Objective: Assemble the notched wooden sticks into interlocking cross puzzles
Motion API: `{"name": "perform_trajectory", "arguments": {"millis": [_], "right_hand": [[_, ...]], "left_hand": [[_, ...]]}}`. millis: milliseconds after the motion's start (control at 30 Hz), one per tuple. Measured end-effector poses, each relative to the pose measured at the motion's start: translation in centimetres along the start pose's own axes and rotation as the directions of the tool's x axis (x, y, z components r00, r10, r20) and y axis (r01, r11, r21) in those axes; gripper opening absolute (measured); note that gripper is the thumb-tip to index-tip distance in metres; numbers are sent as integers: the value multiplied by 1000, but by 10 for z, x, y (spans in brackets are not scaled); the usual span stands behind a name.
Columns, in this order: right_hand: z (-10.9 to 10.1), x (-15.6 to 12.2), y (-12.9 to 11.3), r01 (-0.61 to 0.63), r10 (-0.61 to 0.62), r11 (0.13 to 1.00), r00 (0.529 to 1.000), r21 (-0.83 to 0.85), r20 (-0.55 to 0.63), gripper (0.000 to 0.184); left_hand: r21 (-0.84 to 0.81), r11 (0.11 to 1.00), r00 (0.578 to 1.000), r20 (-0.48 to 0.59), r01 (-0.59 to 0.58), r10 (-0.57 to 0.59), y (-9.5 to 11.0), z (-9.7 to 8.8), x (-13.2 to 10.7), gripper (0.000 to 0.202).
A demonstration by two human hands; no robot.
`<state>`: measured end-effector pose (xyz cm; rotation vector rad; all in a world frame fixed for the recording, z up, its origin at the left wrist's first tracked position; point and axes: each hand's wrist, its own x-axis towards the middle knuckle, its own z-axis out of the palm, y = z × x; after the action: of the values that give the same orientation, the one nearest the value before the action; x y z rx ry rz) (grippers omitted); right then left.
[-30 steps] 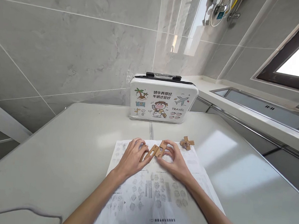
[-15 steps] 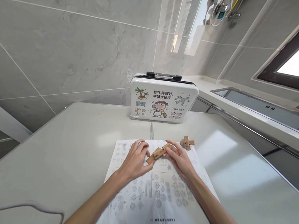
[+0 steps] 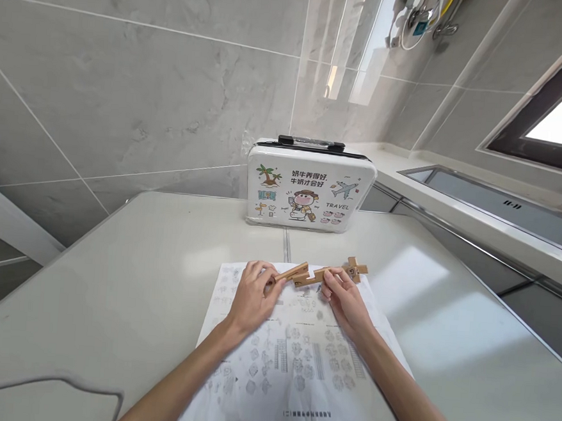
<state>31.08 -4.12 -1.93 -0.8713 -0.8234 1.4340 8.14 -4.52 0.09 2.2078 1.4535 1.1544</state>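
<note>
My left hand (image 3: 257, 295) is closed on a wooden puzzle piece (image 3: 292, 272), a narrow brown stick that slants up to the right from the fingers. Between thumb and fingertips, my right hand (image 3: 347, 298) pinches a notched wooden puzzle piece (image 3: 311, 277) with a dark mark near its left end. The two pieces come close together at the middle; I cannot tell whether they touch. Just behind my right hand lies a cross-shaped wooden assembly (image 3: 355, 268). Under both hands spreads a white instruction sheet (image 3: 268, 395) printed with small diagrams.
A white carry case (image 3: 309, 187) with cartoon prints and a black handle stands at the back of the pale table (image 3: 126, 289), near the grey tiled wall. To the right runs a counter with a sink (image 3: 493, 200). A grey cord-like line (image 3: 57, 382) curves at the lower left.
The wooden pieces, earlier held together between both hands, now appear as two separate sticks. My right hand has shifted slightly right with the notched one.
</note>
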Motion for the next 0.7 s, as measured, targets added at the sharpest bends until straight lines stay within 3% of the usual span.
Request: {"name": "perform_trajectory", "arguments": {"millis": [200,433,567,700], "right_hand": [[6,-2,-1,-13,19,994,998,-105,56,41],[10,-4,1,-62,76,992,989,-113,125,47],[11,-4,1,-102,114,991,983,-89,147,48],[10,-4,3,-156,162,986,974,-53,157,47]], "left_hand": [[-228,953,980,25,199,-199,4,-4,2,21],[-405,861,946,37,308,-321,7,-2,2,27],[-449,831,936,37,328,-350,9,-2,2,29],[-411,855,944,47,316,-326,10,-2,1,26]]}}
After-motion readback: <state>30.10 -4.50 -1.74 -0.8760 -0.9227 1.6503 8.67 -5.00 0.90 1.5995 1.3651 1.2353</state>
